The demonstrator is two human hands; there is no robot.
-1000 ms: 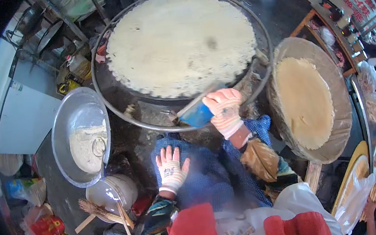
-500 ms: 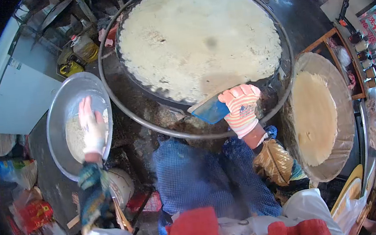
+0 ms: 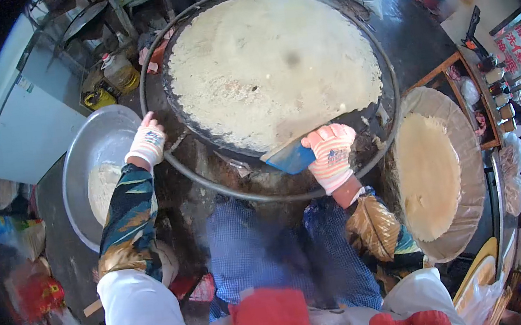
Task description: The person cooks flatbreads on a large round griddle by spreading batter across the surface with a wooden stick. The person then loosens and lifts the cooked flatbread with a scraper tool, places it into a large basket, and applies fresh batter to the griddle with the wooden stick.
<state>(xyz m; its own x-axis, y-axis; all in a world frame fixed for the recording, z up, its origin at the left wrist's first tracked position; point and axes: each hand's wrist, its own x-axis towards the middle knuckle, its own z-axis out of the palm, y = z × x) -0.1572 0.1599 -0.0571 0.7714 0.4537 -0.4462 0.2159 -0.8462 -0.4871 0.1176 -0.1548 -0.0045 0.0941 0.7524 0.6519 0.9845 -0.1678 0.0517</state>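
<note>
My right hand (image 3: 331, 154), in a striped glove with orange fingers, is closed around a blue scraper (image 3: 293, 157). The scraper's pale edge lies along the near rim of a thin round batter sheet (image 3: 275, 64) on a large dark griddle. My left hand (image 3: 146, 142), gloved likewise, is curled over the left side of the metal ring (image 3: 239, 197) that surrounds the griddle. Just left of that hand stands a grey metal basin (image 3: 76, 177) with a lump of pale dough (image 3: 104, 188) inside.
At right, a plastic-lined tub (image 3: 473, 183) holds a pale flat mass (image 3: 429, 175). Behind it stands a wooden box with compartments (image 3: 486, 104). An oil jug (image 3: 120, 72) sits at the back left, near a white cabinet (image 3: 39, 136). Blue checked cloth covers my knees.
My left hand has left the inside of the basin and moved right and slightly up to the metal ring. The right hand still grips the scraper, at nearly the same spot.
</note>
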